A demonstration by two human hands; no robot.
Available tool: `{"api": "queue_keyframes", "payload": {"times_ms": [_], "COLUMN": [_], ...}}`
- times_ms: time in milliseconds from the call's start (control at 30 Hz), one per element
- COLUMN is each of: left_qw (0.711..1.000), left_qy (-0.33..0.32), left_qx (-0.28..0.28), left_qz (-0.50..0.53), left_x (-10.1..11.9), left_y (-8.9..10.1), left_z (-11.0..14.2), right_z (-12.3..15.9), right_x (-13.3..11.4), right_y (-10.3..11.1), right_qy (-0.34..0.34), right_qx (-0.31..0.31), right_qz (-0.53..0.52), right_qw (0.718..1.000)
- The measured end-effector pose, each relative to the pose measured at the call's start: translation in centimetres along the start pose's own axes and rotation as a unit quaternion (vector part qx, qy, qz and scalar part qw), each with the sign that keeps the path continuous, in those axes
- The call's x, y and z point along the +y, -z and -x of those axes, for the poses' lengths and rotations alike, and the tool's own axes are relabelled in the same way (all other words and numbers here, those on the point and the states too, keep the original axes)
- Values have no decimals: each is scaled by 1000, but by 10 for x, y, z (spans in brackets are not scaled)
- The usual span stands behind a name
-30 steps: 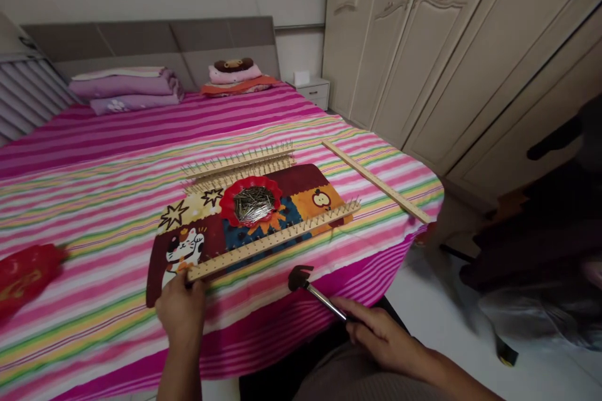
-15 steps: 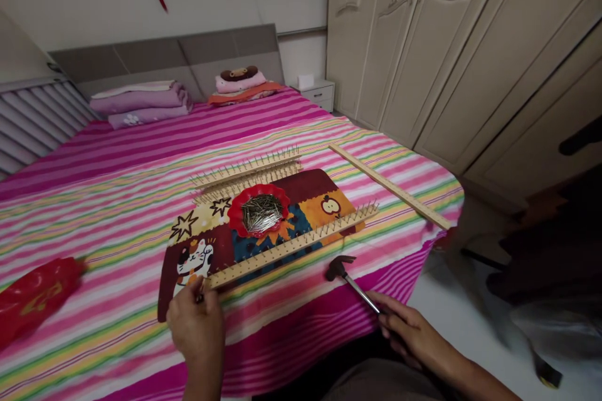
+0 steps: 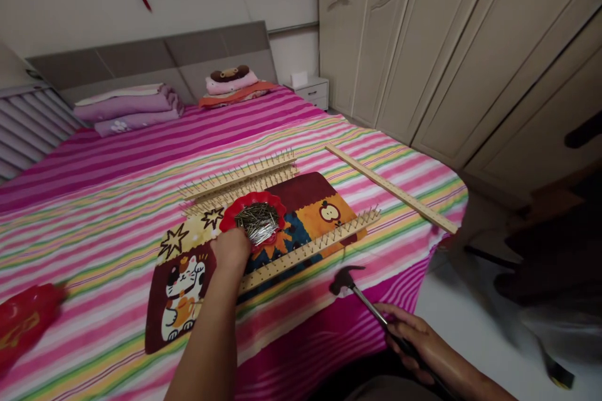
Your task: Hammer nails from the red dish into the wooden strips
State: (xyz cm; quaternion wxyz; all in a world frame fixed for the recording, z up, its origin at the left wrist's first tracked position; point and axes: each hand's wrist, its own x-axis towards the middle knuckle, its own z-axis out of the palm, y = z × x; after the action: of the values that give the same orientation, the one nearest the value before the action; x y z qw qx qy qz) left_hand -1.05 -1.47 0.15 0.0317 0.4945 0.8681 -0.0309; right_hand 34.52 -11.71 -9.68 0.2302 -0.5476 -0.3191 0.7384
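The hammer [image 3: 369,305] hangs over the near edge of the bed, its long axis running slantwise: the head is at the upper left, pointing away from the person, and the handle runs back down to the right. The claw points right and the striking end left. The right hand [image 3: 412,339] is wrapped around the dark grip. The left hand [image 3: 232,249] is at the near left side of the red bowl [image 3: 247,199], its fingertips hidden, so whether they grasp anything cannot be told. Loose nails [image 3: 258,220] lie in the bowl at mixed angles.

Just in front of the bowl, a wooden strip [image 3: 282,262] runs from near left to far right; nails stand up along its right part, and holes show toward the left. It crosses the near part of the patterned mat [image 3: 301,191], its right end reaching past it. Beyond the bowl, two nail-studded strips [image 3: 239,179] lie side by side, lengthwise left to right. Farther right, a wooden plank [image 3: 392,188] slants from far left to near right across the striped bed [image 3: 117,276].
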Motion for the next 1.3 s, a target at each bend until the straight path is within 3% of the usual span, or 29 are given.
{"api": "queue_keyframes", "payload": {"times_ms": [200,267,333,367,433,533,667,767,867,1133,1300], "left_qw": [999,998,982,959,887,787,715,680,689,762,804], "left_qy": [8,-3,-7,-3,17,41,38,29,23,61,41], "left_qx": [-39,-48,-58,-66,-90,-119,-117,-108,-93,2,70], "left_qz": [-6,48,182,274,453,604,689,724,718,645,589], "left_x": [-3,-12,-22,-27,-37,-46,-42,-31,-17,30,46], "left_y": [0,2,3,4,7,14,18,10,-6,-42,-61], "left_z": [-16,-16,-11,-7,6,30,61,76,85,100,99], "right_z": [-2,-3,-5,-6,-7,-7,-7,-5,-4,-8,-7], "right_x": [1,2,3,4,5,6,6,3,1,4,3], "right_y": [2,3,4,4,4,5,4,2,0,4,4], "right_qy": [-2,-2,0,1,1,-4,-6,-4,-5,-2,0], "right_qx": [-3,-8,-13,-17,-22,-20,-9,-9,-8,-15,-21], "right_qz": [1,-2,-6,-7,-6,-1,4,11,17,15,10], "right_qw": [1000,1000,1000,1000,1000,1000,1000,1000,1000,1000,1000]}}
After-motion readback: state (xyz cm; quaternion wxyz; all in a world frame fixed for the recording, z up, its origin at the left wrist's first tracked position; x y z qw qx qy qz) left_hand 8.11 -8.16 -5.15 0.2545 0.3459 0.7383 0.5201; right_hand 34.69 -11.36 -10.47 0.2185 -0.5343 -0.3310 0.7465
